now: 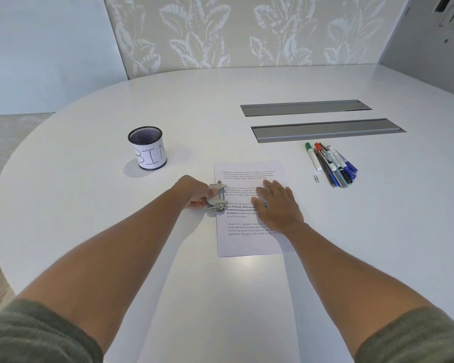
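Note:
A printed sheet of paper (247, 244) lies flat on the white table (116, 231) in front of me. A grey metal hole punch (216, 199) sits at the sheet's left edge, about halfway along it. My left hand (192, 191) grips the punch from the left, fingers curled round it. My right hand (277, 205) lies flat on the middle of the sheet, fingers straight and spread, pressing it down.
A black mesh cup labelled "BIN" (147, 150) stands to the far left of the paper. A bunch of markers and pens (330, 163) and a paperclip (317, 178) lie to the right. Two grey cable hatches (325, 129) sit further back.

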